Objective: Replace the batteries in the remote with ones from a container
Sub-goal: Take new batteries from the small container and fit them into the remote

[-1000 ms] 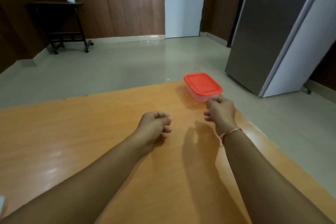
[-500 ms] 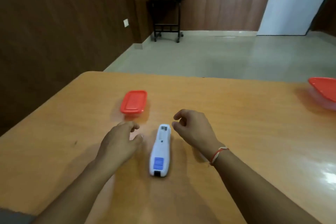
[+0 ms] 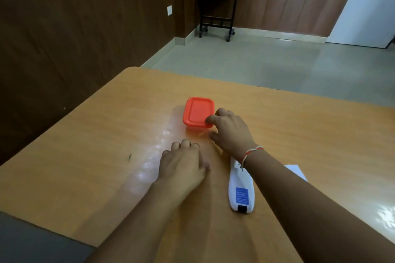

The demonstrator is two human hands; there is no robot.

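A small clear container with a red lid [image 3: 197, 111] stands on the orange wooden table [image 3: 96, 156], ahead of my hands. My right hand [image 3: 232, 132] grips its near right corner, with fingertips on the lid and the thumb by the near side. My left hand [image 3: 183, 164] lies palm down on the table just short of the container and holds nothing. The white remote [image 3: 241, 190] lies lengthwise with a blue label facing up. Its far end is hidden under my right wrist. No batteries are in view.
A white sheet of paper [image 3: 297, 172] pokes out from behind my right forearm. The table's left edge runs close to a dark wood wall. Beyond the far edge are a tiled floor and a small black side table [image 3: 218, 8].
The view has swung left, away from the larger red-lidded container. My right hand has left the remote's side and reached forward onto the small container. My left hand has stayed on the table.
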